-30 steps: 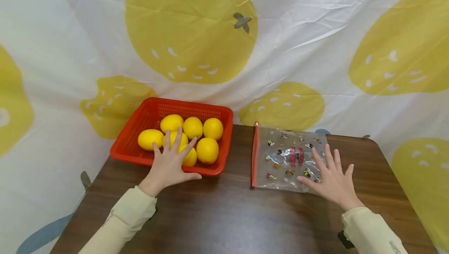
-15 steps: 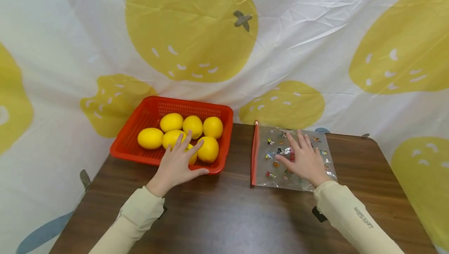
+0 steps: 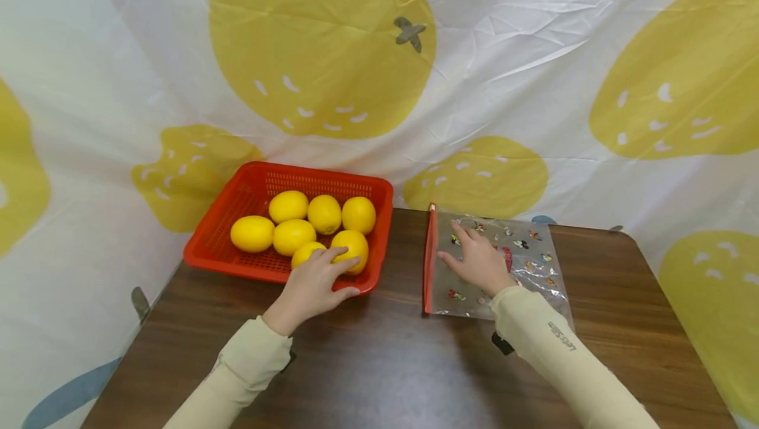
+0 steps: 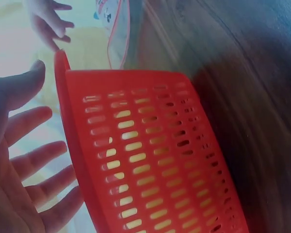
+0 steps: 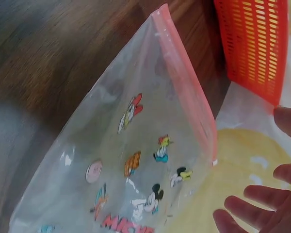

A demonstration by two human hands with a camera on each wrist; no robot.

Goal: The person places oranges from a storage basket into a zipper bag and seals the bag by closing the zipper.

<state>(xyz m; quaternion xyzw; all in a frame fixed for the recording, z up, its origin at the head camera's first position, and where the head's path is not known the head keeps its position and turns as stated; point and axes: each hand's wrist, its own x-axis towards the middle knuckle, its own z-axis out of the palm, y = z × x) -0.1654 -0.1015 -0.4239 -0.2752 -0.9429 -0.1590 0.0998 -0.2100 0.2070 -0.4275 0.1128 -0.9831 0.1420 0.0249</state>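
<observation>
A red plastic basket (image 3: 237,264) holds several yellow lemons (image 3: 294,238) at the left of the table. My left hand (image 3: 311,290) hovers over its front right rim, fingers spread above the nearest lemons; in the left wrist view those fingers are apart and hold nothing. To the right lies a flat clear zip bag (image 3: 536,261) with cartoon prints and a red slider edge along its left side. Over the bag's left half is my right hand (image 3: 481,264), its fingers extended and gripping nothing in the right wrist view. Part of the bag is hidden under that hand and sleeve.
Both things lie on a dark wooden table (image 3: 391,363). Behind it hangs a white curtain (image 3: 498,86) printed with large yellow fruit, close to the back of the basket and the bag.
My right hand has moved left across the bag towards its red edge. My left hand has shifted slightly right and down, over the basket's front right corner. Basket and bag stay put.
</observation>
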